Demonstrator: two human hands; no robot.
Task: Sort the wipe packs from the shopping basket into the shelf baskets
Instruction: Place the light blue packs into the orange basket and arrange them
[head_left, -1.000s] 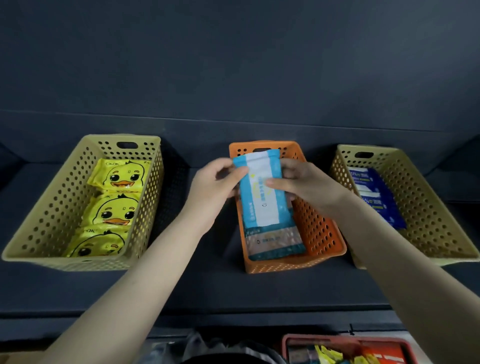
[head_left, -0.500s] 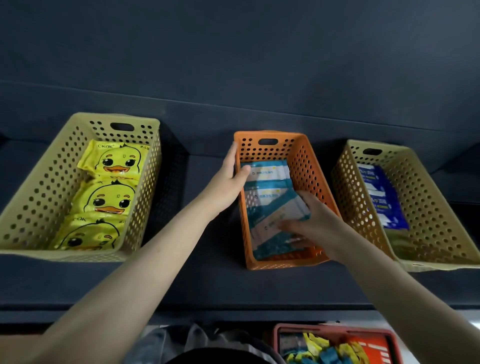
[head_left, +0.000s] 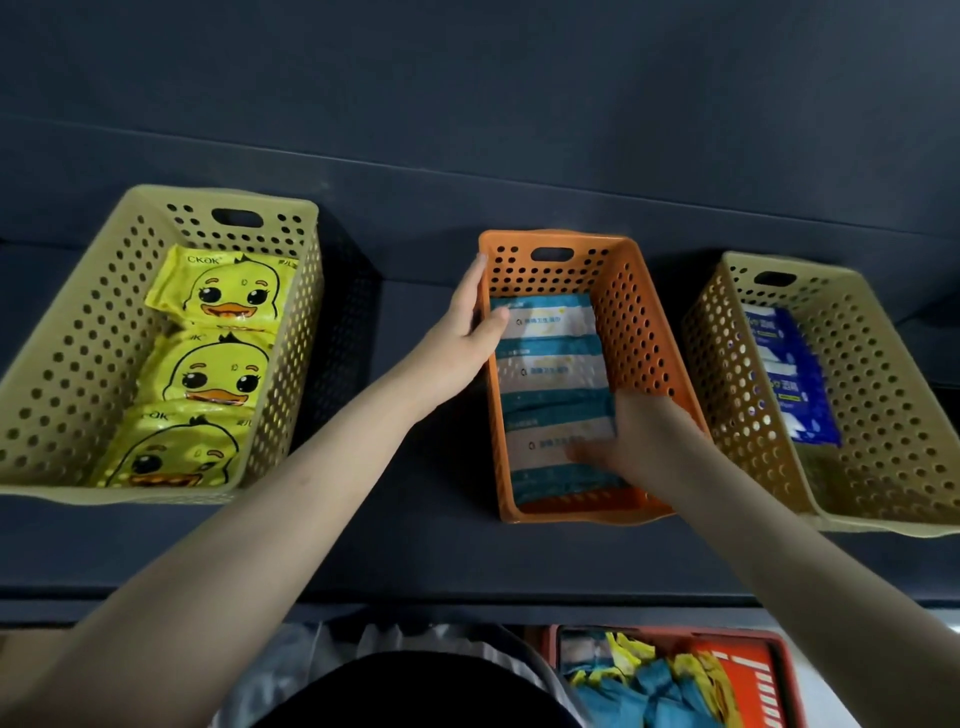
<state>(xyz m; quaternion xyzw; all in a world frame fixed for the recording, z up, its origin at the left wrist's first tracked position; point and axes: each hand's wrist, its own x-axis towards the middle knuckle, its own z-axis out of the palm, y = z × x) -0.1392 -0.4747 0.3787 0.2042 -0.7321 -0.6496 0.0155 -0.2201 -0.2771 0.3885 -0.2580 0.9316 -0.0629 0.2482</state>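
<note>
- Left hand (head_left: 467, 332) pinches the orange basket (head_left: 644, 322) wall; steady it.
- Right hand (head_left: 641, 441), fingers flat, presses the teal wipe pack (head_left: 540, 441) lying nearest inside; seat it level, then lift clear.

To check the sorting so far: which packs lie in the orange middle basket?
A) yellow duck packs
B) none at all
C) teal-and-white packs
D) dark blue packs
C: the orange basket holds teal-and-white packs, while the yellow duck packs lie in the left basket and the dark blue packs in the right basket.
</note>
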